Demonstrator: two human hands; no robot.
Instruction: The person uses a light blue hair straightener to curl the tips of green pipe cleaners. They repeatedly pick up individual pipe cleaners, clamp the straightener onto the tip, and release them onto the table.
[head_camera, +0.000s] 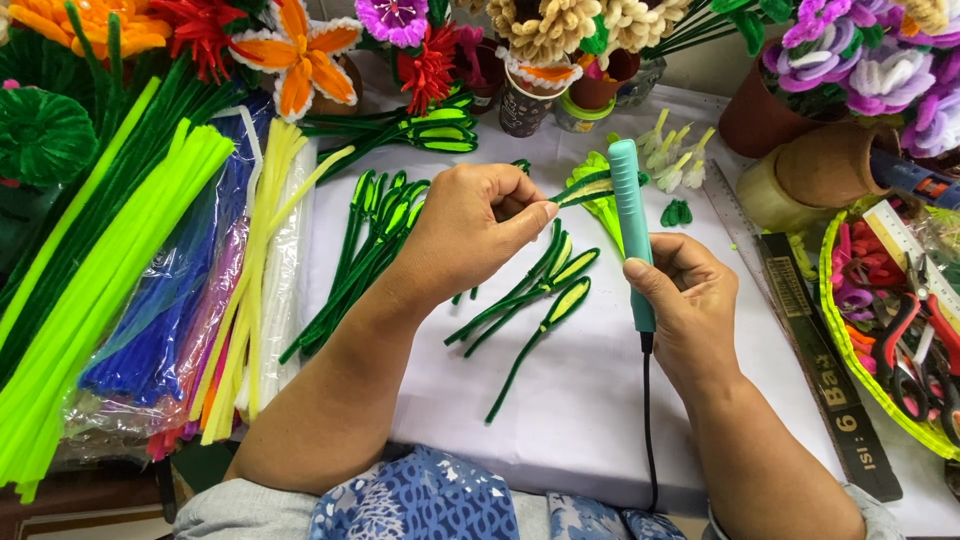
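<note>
Far left on the white surface (600, 420) lie bundles of pipe cleaners (90, 260), lime and dark green, then bagged blue and pink ones and a sheaf of pale yellow; there are too many to count. Beside them rests a heap of finished green leaves (375, 230) on long stems, their number hard to tell. The left hand (470, 225) hovers above the middle of the surface, thumb and fingers pinched together on the stem end of one pipe-cleaner leaf (585, 188). This leaf is a narrow loop, dark green at the rim with a yellow-green centre, and its tip lies in the grip of a teal flat iron (630, 215). Below the hands three or four similar leaves (545, 295) lie loose on the surface. The right hand (685, 310) is wrapped around the lower handle of the iron, thumb pressed on its front, holding it upright; one black cord (648, 420) hangs from its base. Further right lie one dark ruler (820, 370) and a yellow-rimmed basket (835, 320) holding red-handled tools. Pots of pipe-cleaner flowers (540, 30) line the back edge.
</note>
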